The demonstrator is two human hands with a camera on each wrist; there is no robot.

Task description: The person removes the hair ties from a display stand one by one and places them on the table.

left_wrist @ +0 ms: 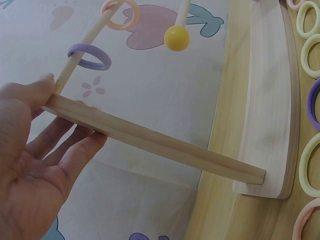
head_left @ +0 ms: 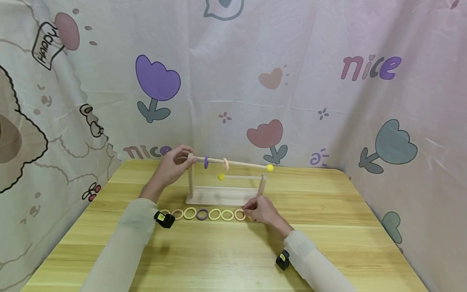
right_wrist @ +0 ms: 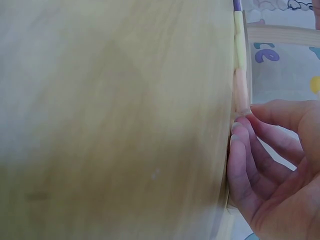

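A wooden stand [head_left: 223,196] has a tall left post and a shorter right post, each with a rod ending in a yellow ball. My left hand [head_left: 176,163] grips the top of the tall post [left_wrist: 150,137], thumb on one side and fingers on the other. Beside it on the upper rod hang a purple ring [head_left: 206,162] and a peach ring [head_left: 226,164]. In front of the base, my right hand [head_left: 263,210] pinches the right edge of another peach ring [right_wrist: 241,90] between thumb and index finger. That ring lies at the right end of a row.
Several more rings lie in the row to the left, among them a dark purple ring [head_left: 202,214], a pale yellow ring [head_left: 189,213] and a pink ring [head_left: 177,214]. The lower rod [head_left: 242,177] points left from the short post. A printed cloth [head_left: 226,81] hangs behind the wooden table [head_left: 219,259].
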